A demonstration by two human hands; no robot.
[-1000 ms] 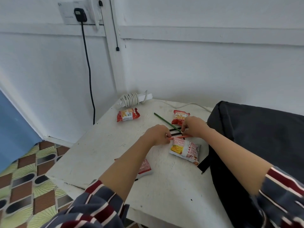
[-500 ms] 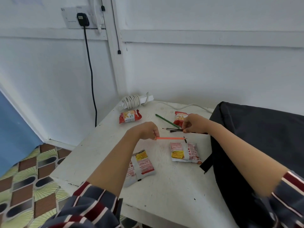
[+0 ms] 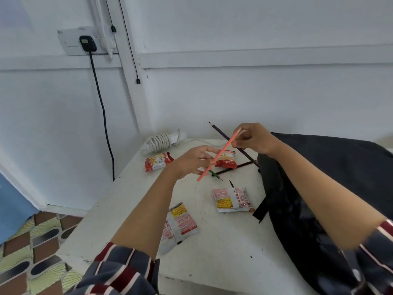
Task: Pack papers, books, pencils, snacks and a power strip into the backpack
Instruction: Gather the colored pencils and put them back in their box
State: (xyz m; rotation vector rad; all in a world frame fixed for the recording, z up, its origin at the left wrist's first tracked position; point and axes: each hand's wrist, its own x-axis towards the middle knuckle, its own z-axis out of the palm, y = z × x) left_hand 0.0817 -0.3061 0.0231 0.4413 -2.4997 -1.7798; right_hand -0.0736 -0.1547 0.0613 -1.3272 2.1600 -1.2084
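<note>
My right hand (image 3: 253,138) pinches an orange pencil (image 3: 219,155) and a dark purple pencil (image 3: 221,133), raised just left of the black backpack (image 3: 329,171). My left hand (image 3: 189,163) hangs loose, fingers relaxed, beside the orange pencil. Snack packets (image 3: 232,199) lie on the table (image 3: 223,241) left of the backpack.

Home; socket (image 3: 73,42), patterned floor (image 3: 32,252)

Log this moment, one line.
right hand: pinches orange pencil, purple pencil | left hand: on orange pencil, grip unclear | table: four snack packs, power strip
</note>
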